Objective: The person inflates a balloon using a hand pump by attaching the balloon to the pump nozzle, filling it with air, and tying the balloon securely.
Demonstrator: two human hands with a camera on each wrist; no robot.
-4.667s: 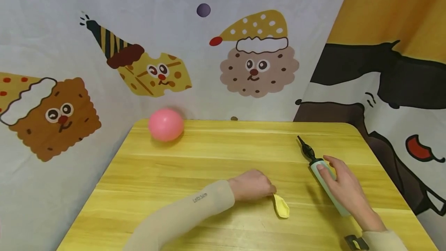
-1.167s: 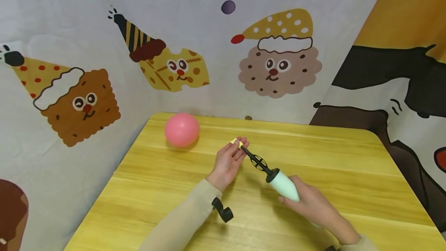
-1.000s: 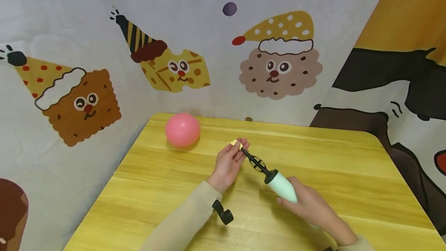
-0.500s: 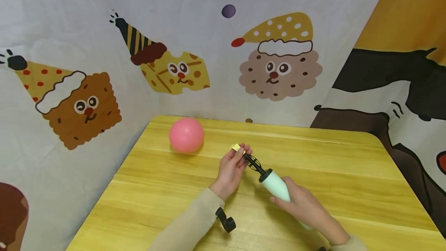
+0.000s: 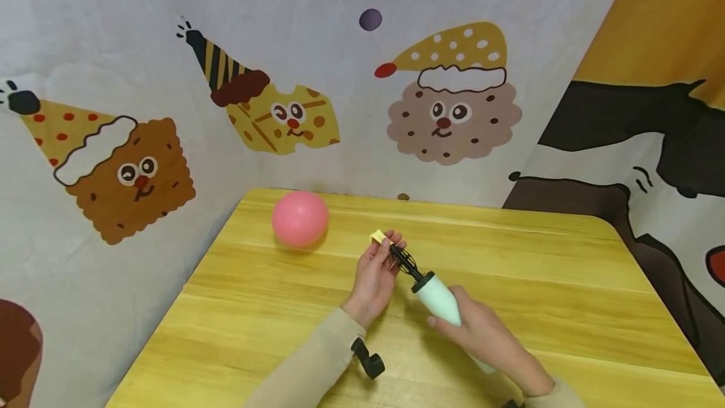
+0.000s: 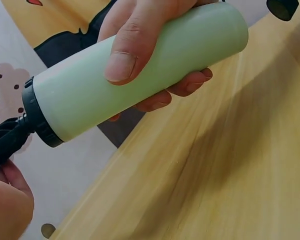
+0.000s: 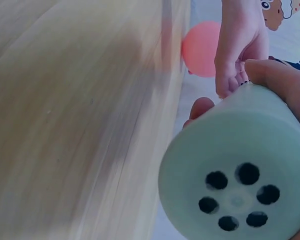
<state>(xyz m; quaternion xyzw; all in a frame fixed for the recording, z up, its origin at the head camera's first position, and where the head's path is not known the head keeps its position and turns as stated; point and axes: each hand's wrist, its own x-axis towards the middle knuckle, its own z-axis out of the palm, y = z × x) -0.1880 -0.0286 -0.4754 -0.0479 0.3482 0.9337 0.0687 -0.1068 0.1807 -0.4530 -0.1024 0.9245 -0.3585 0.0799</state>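
In the head view my left hand (image 5: 370, 285) pinches a small limp yellow balloon (image 5: 378, 237) between thumb and fingers. The black nozzle (image 5: 404, 261) of a mint-green balloon pump (image 5: 438, 300) meets that balloon at the fingertips; the fingers hide how far it goes in. My right hand (image 5: 487, 332) grips the pump's barrel, which slants up toward the left hand. The left wrist view shows the right thumb lying along the barrel (image 6: 90, 95) with fingers wrapped beneath. Seen from the right wrist, the pump's rear end (image 7: 237, 145) has a ring of round holes.
An inflated pink balloon (image 5: 300, 219) rests at the back left of the wooden table (image 5: 538, 257). Behind the table hangs a cloth (image 5: 351, 143) printed with cartoon figures. A black camera mount (image 5: 368, 359) sits at the left wrist.
Earlier the pump lay on the table under the right hand. Now it is lifted, its nozzle at the yellow balloon. Over the last second the pump has moved left, closer to the left fingers.
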